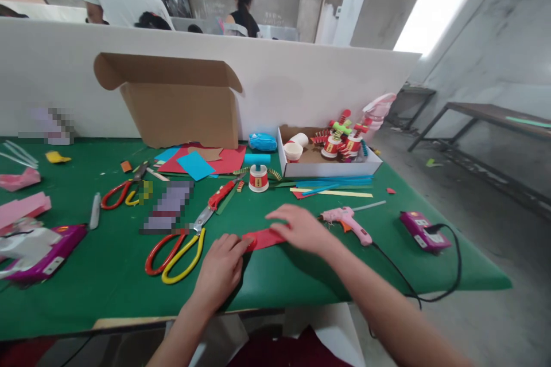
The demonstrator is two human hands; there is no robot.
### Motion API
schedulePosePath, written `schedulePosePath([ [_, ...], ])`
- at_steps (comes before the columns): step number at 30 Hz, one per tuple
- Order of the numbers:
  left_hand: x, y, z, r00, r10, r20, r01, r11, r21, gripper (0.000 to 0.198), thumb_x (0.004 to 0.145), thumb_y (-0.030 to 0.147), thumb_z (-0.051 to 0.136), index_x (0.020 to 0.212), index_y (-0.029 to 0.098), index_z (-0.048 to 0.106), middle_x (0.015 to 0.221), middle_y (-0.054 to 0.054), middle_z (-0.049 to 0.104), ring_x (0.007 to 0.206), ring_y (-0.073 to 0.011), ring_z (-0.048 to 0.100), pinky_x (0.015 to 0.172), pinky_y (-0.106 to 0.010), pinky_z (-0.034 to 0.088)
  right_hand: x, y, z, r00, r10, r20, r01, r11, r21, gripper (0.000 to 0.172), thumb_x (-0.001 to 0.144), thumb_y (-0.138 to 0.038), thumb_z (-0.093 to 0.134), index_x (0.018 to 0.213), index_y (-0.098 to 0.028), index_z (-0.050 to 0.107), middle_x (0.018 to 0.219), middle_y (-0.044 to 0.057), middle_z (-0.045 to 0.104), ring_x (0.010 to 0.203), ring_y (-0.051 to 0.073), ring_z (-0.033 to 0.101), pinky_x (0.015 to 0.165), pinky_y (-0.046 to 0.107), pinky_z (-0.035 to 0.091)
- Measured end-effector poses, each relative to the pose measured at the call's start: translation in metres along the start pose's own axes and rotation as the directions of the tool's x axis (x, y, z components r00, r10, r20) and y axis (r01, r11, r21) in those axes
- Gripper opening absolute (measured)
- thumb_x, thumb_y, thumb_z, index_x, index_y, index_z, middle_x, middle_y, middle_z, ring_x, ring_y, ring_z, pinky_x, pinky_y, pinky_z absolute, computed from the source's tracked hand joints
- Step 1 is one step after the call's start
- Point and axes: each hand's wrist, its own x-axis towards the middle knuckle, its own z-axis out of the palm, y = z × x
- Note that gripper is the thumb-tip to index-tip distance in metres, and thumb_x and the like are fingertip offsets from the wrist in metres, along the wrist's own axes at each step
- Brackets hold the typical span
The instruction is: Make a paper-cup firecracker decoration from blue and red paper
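Note:
A red paper strip [267, 239] lies on the green table between my hands. My left hand [222, 266] has its fingers pressed together on the strip's left end, where the paper looks rolled. Over the right end is my right hand [299, 228], fingers apart, the thumb side near the strip. Left of my left hand are large scissors [183, 258] with red and yellow handles. A pink glue gun [348, 223] rests to the right of my right hand. Behind the strip stands a red and white paper cup [258, 179] with a blue roll [257, 159] on top.
A white box [329, 170] holding cup figures is at the back right, before a white partition [301, 80]. An open cardboard box [185, 114] stands behind coloured paper [232, 159]. A purple power box [424, 232] with a black cable sits right. People are beyond the partition.

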Motion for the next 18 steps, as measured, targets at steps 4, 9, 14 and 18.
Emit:
schedulePosePath([
  [4, -0.001, -0.001, 0.002, 1.0, 0.015, -0.017, -0.015, 1.0, 0.003, 0.04, 0.083, 0.005, 0.037, 0.113, 0.017, 0.061, 0.089, -0.007, 0.059, 0.082, -0.0205, 0.049, 0.073, -0.034, 0.042, 0.021, 0.068, -0.054, 0.969, 0.232, -0.08, -0.245, 0.884, -0.398, 0.024, 0.088, -0.019, 0.051, 0.107, -0.015, 0.065, 0.11, 0.012, 0.065, 0.104, 0.022, 0.059, 0.092, 0.034, 0.043],
  [9, -0.001, -0.001, 0.003, 1.0, 0.002, -0.012, -0.002, 1.0, 0.003, 0.042, 0.082, 0.002, 0.036, 0.112, 0.019, 0.061, 0.089, -0.006, 0.059, 0.082, -0.0201, 0.049, 0.073, -0.034, 0.041, 0.026, 0.123, -0.072, 0.942, 0.335, 0.023, -0.265, 0.783, -0.562, 0.039, 0.081, -0.018, 0.06, 0.12, -0.014, 0.058, 0.119, 0.015, 0.061, 0.108, 0.025, 0.058, 0.093, 0.033, 0.042],
  [14, 0.0, -0.001, 0.003, 1.0, -0.001, -0.016, 0.002, 1.0, 0.013, 0.043, 0.082, 0.002, 0.036, 0.113, 0.019, 0.061, 0.089, -0.006, 0.059, 0.081, -0.0201, 0.049, 0.073, -0.034, 0.041, 0.013, 0.132, -0.072, 0.976, 0.205, 0.072, -0.125, 0.802, -0.584, 0.041, 0.081, -0.014, 0.057, 0.122, -0.018, 0.058, 0.116, 0.012, 0.058, 0.102, 0.022, 0.059, 0.087, 0.03, 0.043],
  [18, 0.0, 0.0, 0.003, 1.0, 0.009, -0.019, -0.008, 1.0, 0.005, 0.042, 0.083, 0.003, 0.036, 0.112, 0.019, 0.061, 0.088, -0.007, 0.059, 0.081, -0.0201, 0.049, 0.072, -0.034, 0.041, 0.009, 0.133, -0.079, 0.976, 0.17, 0.139, -0.053, 0.797, -0.602, 0.031, 0.081, -0.011, 0.053, 0.107, -0.021, 0.067, 0.106, 0.009, 0.061, 0.096, 0.021, 0.059, 0.082, 0.028, 0.043],
])
